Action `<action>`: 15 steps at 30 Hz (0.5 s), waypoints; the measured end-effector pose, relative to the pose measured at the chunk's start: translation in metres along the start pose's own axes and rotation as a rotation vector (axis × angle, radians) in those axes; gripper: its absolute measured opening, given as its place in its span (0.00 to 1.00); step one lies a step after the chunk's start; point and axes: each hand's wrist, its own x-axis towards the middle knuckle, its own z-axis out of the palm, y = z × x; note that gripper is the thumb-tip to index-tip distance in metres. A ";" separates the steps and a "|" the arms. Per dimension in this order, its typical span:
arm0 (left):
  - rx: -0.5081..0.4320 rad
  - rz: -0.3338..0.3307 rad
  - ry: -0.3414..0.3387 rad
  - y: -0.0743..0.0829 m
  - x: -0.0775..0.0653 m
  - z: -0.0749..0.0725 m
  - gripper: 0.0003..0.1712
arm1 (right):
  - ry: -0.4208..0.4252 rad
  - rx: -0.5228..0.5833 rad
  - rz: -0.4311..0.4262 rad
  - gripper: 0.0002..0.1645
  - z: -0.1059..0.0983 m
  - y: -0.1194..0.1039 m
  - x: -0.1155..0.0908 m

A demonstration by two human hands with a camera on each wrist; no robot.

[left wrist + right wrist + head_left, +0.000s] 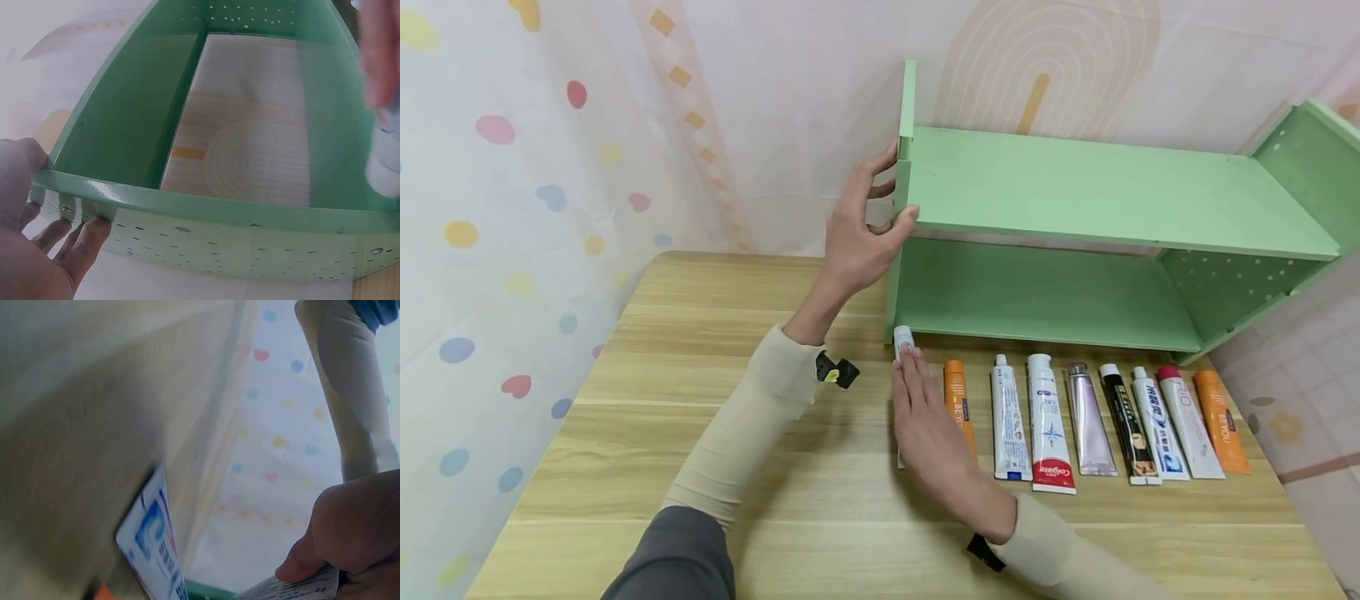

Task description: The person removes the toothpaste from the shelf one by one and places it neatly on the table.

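Observation:
My left hand (pixel 861 229) grips the left side panel (pixel 206 203) of a green two-tier shelf (pixel 1112 196), thumb on its front edge and fingers round the outer face. My right hand (pixel 936 433) is in front of the shelf's lower left corner. It holds a white toothpaste tube (pixel 300 586), thumb against the printed side; the white cap (pixel 902 333) points toward the shelf and fingers cover most of the tube. Below that hand, another white-and-blue tube (pixel 156 540) lies on the table, beside an orange tube (pixel 955 387).
Right of the hand, several more tubes lie in a row before the shelf, among them a red-ended Colgate tube (pixel 1048 425), a black tube (pixel 1127 425) and an orange one (pixel 1221 421). The wooden table (pixel 700 308) meets patterned cloth (pixel 535 275) behind and left.

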 end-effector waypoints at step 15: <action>0.001 -0.010 -0.018 0.002 0.000 0.001 0.38 | -0.146 0.067 -0.022 0.39 0.022 -0.025 0.012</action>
